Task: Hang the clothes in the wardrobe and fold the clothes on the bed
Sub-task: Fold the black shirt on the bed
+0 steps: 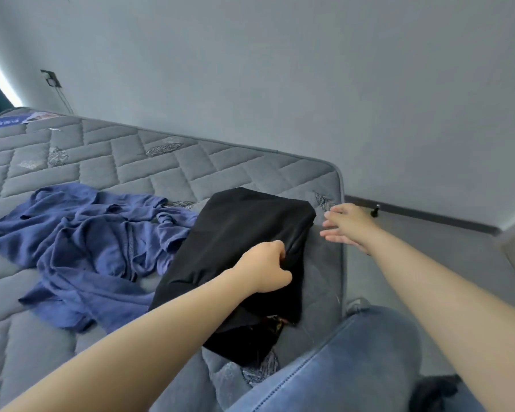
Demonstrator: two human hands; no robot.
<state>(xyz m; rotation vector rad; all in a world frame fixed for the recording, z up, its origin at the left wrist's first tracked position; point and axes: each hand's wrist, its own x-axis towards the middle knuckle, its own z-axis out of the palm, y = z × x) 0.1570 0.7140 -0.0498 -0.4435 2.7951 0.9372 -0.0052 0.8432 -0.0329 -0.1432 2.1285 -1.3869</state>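
A black garment, folded into a long strip, lies on the grey quilted mattress near its right corner. My left hand grips the garment's right edge about midway, fingers curled into the cloth. My right hand hovers with straight fingers just to the right of the garment's far end, apart from the cloth, over the mattress edge. A crumpled blue garment lies spread out to the left, touching the black one.
My knee in blue jeans rests against the mattress's near right side. A grey wall runs behind the bed, with a dark socket and cable at the far left. A strip of floor lies to the right.
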